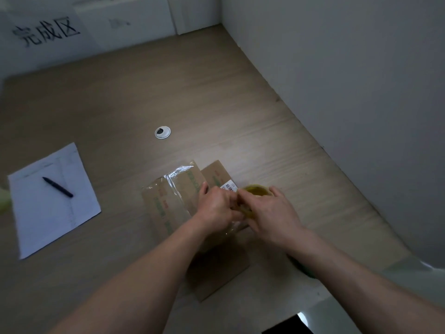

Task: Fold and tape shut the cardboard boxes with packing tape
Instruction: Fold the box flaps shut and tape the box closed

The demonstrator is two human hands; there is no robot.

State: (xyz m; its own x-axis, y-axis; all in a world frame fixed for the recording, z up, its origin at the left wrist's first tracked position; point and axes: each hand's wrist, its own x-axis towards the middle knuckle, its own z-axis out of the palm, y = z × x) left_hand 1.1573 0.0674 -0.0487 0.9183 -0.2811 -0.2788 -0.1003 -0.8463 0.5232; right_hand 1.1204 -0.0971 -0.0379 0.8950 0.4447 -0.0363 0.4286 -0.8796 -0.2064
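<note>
A brown cardboard box with green print lies on the wooden table, a strip of clear tape shining across its far end. A flap with a white barcode label sticks out behind my hands. My right hand grips a yellowish roll of packing tape over the box's right side. My left hand has its fingers curled at the roll, pinching at the tape end. The spot where the fingers meet is hidden.
A white sheet of paper with a black pen on it lies at the left. A round cable grommet sits in the table's middle. White walls stand close at the right, and a sign with black characters is at the back left.
</note>
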